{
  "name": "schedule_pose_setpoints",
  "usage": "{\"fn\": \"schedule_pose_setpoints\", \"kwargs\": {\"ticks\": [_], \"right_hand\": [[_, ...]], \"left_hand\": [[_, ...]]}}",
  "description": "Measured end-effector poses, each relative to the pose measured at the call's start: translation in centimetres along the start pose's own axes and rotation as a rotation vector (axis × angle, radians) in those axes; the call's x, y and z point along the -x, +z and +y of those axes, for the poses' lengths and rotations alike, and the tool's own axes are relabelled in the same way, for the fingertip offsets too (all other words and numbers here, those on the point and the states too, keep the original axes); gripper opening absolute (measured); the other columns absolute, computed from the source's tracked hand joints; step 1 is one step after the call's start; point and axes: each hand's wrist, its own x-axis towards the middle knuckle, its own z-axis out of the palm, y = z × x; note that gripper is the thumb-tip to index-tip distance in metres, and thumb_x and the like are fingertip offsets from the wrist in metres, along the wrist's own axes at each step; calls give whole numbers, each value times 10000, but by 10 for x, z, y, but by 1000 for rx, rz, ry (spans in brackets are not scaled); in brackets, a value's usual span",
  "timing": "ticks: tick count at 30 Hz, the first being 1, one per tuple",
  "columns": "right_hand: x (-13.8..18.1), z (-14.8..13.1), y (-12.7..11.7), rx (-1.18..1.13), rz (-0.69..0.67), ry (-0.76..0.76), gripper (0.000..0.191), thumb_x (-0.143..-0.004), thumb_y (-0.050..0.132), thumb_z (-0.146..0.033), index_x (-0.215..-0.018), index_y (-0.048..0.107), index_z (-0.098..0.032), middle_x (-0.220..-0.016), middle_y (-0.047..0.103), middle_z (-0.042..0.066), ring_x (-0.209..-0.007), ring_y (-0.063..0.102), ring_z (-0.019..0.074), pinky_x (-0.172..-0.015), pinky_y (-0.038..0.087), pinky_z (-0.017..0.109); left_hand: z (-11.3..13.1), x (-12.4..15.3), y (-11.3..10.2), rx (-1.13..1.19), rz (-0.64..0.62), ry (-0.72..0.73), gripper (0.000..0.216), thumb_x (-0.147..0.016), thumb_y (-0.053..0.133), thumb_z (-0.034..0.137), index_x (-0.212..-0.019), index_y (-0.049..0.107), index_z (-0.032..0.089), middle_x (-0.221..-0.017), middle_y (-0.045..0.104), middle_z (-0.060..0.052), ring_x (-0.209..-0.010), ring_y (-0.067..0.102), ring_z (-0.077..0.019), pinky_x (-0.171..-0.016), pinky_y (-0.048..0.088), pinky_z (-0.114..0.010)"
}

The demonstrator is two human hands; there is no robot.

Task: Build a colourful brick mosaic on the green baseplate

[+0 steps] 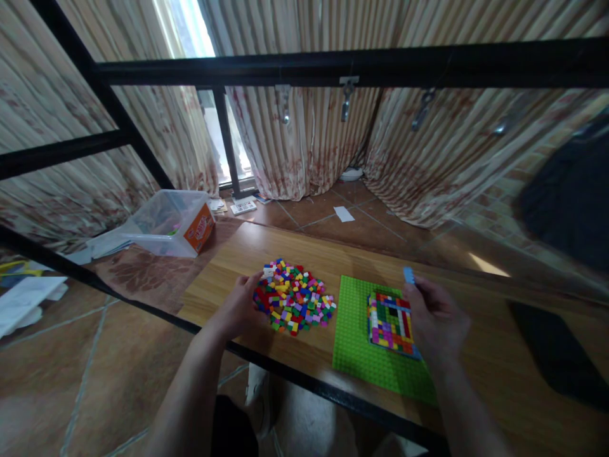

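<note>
A heap of small bricks in many colours (pixel 297 297) lies on the wooden table (pixel 295 251). My left hand (pixel 240 304) rests at the heap's left edge, fingers curled into the bricks; what they hold is hidden. To the right lies a green baseplate (pixel 354 330) with a patch of coloured bricks (pixel 390 317) built on it. My right hand (pixel 435 317) hovers over the right side of that patch and pinches a light blue brick (pixel 408 275) between thumb and forefinger.
A black metal frame (pixel 333 66) crosses overhead and along the table's front edge. A clear plastic box (pixel 174 222) with an orange label sits on the floor at the left. A dark object (pixel 547 346) lies on the table's right. Curtains hang behind.
</note>
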Motion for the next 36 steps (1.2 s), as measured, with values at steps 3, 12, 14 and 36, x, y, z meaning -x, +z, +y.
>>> {"fn": "schedule_pose_setpoints", "kwargs": {"ticks": [3,12,14,36], "right_hand": [[-3,4,-2,42,-37,-34,333,-822,656,-466,-964,732,-175,-905,747,63,-795,697,196,-765,559,348],[-12,6,-22,172,-288,-156,285,-899,556,-388,-1015,741,-205,-1028,728,89,-930,676,225,-851,532,394],[-13,7,-25,186,-345,-158,276,-900,550,-375,-1014,743,-213,-1046,726,89,-952,675,229,-876,524,405],[-18,9,-22,130,-496,-82,249,-909,519,-259,-985,755,-237,-988,722,57,-952,651,209,-886,495,362]], "left_hand": [[-1,-2,-5,-26,12,26,812,-649,686,112,-1424,452,169,-1298,516,-133,-934,628,-202,-833,544,-318],[34,-7,10,-12,248,163,507,-786,505,108,-1286,588,136,-1193,610,-120,-724,610,-155,-793,542,-344],[57,-7,29,77,263,260,435,-820,509,133,-1243,613,143,-1188,626,-111,-706,611,-148,-767,548,-327],[149,-32,139,351,-44,297,501,-846,468,56,-1333,553,134,-1215,705,-96,-1086,675,-216,-1024,502,-379]]}}
